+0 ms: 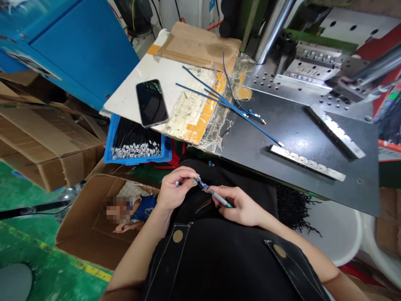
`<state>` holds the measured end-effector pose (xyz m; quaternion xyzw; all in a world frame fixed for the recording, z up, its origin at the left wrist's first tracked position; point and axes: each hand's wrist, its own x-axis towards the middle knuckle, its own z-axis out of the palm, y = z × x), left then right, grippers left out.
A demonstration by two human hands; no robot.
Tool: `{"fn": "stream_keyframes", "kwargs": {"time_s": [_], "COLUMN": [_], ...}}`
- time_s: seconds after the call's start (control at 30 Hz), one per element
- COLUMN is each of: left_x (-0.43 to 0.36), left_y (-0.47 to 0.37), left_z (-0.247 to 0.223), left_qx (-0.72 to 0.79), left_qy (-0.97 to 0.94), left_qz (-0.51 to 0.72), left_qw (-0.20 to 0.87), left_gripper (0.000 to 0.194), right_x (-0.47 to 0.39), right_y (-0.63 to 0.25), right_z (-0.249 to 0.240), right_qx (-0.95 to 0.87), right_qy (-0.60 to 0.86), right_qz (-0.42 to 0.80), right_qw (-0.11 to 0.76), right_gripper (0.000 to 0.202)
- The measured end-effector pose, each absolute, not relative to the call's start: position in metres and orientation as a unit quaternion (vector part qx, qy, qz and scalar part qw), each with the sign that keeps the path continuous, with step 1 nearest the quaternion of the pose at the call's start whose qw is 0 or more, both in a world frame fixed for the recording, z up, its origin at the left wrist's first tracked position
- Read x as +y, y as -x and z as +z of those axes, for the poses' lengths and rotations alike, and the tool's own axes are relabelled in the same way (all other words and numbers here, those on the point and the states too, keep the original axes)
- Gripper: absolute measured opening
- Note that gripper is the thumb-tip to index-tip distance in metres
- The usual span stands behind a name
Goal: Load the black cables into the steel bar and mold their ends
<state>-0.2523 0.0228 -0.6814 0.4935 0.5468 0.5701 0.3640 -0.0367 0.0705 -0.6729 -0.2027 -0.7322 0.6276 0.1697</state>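
My left hand [179, 186] pinches a small blue piece [198, 180], maybe a cable end, over my lap; its exact shape is hard to make out. In my right hand [238, 204] is a pen-like tool [221, 199] with a grey and green barrel. Its tip points left and meets the blue piece, or nearly so. Both hands are closed and close together, in front of my black apron [219, 259]. Beyond them, on the bench, several blue cables [232, 107] with metal ends lie in a loose bundle.
Two slotted metal bars [308, 162] lie on the dark bench plate [291, 125], before a press [313, 62]. A phone [152, 103] rests on the white board. A blue bin [108, 146] holds black cables. At left, a person [144, 211] is inside a cardboard box [81, 221].
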Motion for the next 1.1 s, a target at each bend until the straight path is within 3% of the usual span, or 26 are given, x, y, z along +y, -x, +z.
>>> {"fn": "stream_keyframes", "kwargs": {"time_s": [0.1, 0.27, 0.6, 0.77, 1.1], "left_x": [0.023, 0.028, 0.029, 0.027, 0.027], "left_y": [0.249, 0.236, 0.224, 0.225, 0.229], "left_z": [-0.687, -0.695, -0.695, -0.696, -0.697], "left_qx": [0.558, 0.522, 0.503, 0.523, 0.463], "left_qy": [-0.414, -0.229, -0.134, -0.144, -0.298], "left_qz": [0.577, 0.635, 0.672, 0.663, 0.668], "left_qw": [0.429, 0.522, 0.527, 0.516, 0.500], "left_gripper": [0.008, 0.024, 0.029, 0.031, 0.012], "right_x": [0.069, 0.065, 0.061, 0.060, 0.063], "right_y": [0.037, 0.039, 0.043, 0.044, 0.047], "right_z": [-0.673, -0.675, -0.678, -0.683, -0.688], "right_qx": [-0.774, -0.861, -0.892, -0.883, -0.772], "right_qy": [0.244, 0.300, 0.301, 0.301, 0.227], "right_qz": [0.551, 0.353, 0.275, 0.304, 0.544], "right_qw": [0.193, 0.209, 0.197, 0.194, 0.238], "right_gripper": [0.063, 0.074, 0.062, 0.059, 0.061]}}
